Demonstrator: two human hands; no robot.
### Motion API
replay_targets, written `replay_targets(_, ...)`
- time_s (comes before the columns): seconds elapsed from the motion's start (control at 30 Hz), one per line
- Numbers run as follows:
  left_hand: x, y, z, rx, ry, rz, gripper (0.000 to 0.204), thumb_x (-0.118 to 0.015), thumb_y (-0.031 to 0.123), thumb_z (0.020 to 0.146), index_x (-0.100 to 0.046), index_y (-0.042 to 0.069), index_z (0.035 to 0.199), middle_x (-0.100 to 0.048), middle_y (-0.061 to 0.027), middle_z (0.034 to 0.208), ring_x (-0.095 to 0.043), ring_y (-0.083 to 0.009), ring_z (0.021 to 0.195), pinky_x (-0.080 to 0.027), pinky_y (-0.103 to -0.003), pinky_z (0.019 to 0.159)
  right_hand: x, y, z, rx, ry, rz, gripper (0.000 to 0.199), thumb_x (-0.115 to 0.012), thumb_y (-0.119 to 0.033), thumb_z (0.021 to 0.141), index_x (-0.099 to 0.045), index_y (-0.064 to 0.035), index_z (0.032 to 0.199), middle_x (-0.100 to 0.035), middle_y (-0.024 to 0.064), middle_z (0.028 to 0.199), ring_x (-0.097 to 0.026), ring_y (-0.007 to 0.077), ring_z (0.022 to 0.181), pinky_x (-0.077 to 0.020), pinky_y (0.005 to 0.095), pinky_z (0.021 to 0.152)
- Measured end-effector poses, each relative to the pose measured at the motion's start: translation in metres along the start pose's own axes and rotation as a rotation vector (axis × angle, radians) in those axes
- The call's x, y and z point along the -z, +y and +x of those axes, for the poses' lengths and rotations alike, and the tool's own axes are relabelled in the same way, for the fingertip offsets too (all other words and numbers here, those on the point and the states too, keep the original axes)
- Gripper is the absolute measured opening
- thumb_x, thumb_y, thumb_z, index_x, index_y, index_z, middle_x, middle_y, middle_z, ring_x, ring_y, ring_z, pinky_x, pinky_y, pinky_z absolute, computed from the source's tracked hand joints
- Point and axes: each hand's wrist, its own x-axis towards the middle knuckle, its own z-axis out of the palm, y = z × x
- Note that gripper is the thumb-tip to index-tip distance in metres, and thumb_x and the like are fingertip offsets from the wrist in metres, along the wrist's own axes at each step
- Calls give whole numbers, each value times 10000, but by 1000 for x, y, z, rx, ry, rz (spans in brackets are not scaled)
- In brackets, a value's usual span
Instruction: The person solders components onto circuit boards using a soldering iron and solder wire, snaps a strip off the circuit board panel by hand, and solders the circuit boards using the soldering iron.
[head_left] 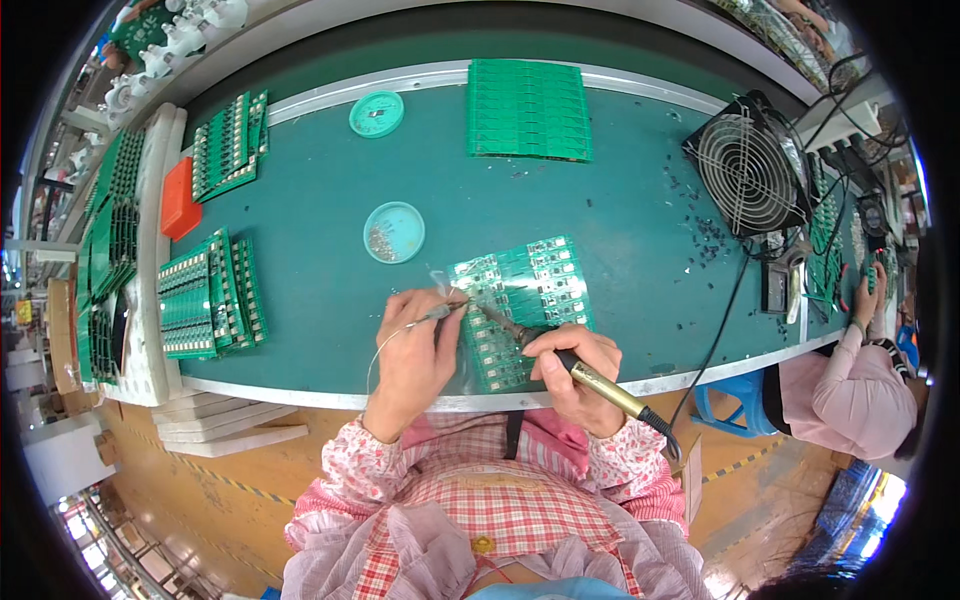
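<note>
In front of me a green circuit board panel (560,283) lies on the green mat, with rows of small components on it. My right hand (582,372) is closed round a gold and black soldering iron (606,388), its tip pointing at the panel's left part. Close to that tip, my left hand (412,350) pinches a thin solder wire (374,358), which loops down past the wrist. A wisp of smoke (438,277) shows above my left fingertips. The fingers partly hide the exact point where wire and tip meet.
Two turquoise dishes (394,233) with small parts stand beyond my left hand. A green board stack (530,110) lies at the back, more boards (210,295) at left beside a red box (180,198). A fan (745,170) and a co-worker (850,395) are at right.
</note>
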Motion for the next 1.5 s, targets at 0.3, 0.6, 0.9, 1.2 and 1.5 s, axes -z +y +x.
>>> replay_targets(0.3,1,-4,-2,-25,24,9,191,-694,-14,811,-652,50,986,-684,-69,965,-635,-296,840,-467,-385,821,-5,0,6,21,-46,-54,52,-656,-52,861,-681,-11,881,-699,106,783,-670,220,638,-526,317,590)
replay_targets(0.6,1,0,-1,-35,26,-3,123,-666,-8,831,-655,26,949,-692,-90,955,-646,-298,865,-473,-390,812,-6,-2,7,217,-86,-158,111,-692,22,778,-684,-33,874,-660,87,709,-634,214,575,-489,315,513)
replay_targets(0.9,2,4,1,10,-3,14,112,-657,-4,842,-660,22,952,-691,-104,967,-637,-315,898,-471,-398,829,-5,-4,10,255,-119,-219,139,-703,13,769,-678,-54,888,-645,72,723,-641,235,612,-500,345,537)
replay_targets(1.2,2,2,0,-25,-2,68,105,-650,-9,849,-652,18,950,-686,-104,996,-629,-333,903,-471,-399,826,-5,1,8,261,-153,-198,155,-703,11,773,-668,-55,909,-651,74,742,-638,240,624,-503,348,548)
replay_targets(1.5,3,1,1,-34,0,61,130,-663,-5,836,-657,30,961,-691,-100,989,-628,-323,924,-474,-402,826,-3,-2,11,211,-155,-184,150,-696,27,776,-684,-50,904,-664,73,761,-646,229,634,-509,330,560)
